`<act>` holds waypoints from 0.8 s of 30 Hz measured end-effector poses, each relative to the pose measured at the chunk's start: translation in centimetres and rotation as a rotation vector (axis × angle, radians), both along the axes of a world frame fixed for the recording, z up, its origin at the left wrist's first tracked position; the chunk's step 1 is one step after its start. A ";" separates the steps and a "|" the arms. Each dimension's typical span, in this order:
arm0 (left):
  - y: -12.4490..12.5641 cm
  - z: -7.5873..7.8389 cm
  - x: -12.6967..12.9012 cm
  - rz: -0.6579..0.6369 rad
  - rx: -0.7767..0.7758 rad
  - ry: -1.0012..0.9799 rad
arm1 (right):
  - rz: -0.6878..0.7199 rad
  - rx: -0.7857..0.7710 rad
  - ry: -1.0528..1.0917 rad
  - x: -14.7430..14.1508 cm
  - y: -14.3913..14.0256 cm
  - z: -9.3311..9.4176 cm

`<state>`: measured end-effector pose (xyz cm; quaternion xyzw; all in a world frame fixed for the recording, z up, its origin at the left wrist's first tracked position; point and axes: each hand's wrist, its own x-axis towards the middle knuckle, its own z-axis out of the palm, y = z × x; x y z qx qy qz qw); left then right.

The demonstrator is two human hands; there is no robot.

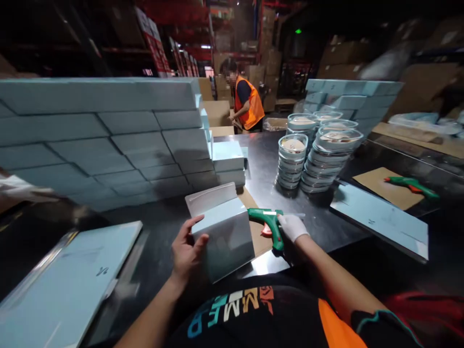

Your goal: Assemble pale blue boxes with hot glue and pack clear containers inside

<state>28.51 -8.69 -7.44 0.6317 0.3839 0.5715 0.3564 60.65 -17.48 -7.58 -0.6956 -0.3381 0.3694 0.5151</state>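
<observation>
My bare left hand grips the left side of a pale blue folded carton, held upright over the dark metal table with its top flap open. My right hand, in a white glove, holds a green glue gun by its handle. The gun's nozzle points left and touches the carton's right edge. A piece of brown cardboard lies under the carton and the gun.
A wall of stacked blue boxes fills the left. Flat blue carton blanks lie at the near left and the right. Stacks of clear round lidded containers stand mid-table. A second glue gun rests at right. A person in an orange vest works at the back.
</observation>
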 end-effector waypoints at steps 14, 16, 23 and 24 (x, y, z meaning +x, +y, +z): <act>0.6 -2.7 0.8 -0.176 0.151 -0.047 | 0.434 0.391 -0.066 -7.3 3.1 3.0; 1.1 -2.4 1.0 -0.218 0.242 -0.189 | 0.484 0.450 -0.124 -6.3 2.8 2.1; 3.8 -0.5 -0.2 -0.522 0.510 -0.017 | 0.656 0.683 -0.463 -5.6 1.8 0.8; 3.9 -0.4 -0.3 -0.543 0.525 -0.002 | 0.677 0.688 -0.484 -5.7 1.7 1.1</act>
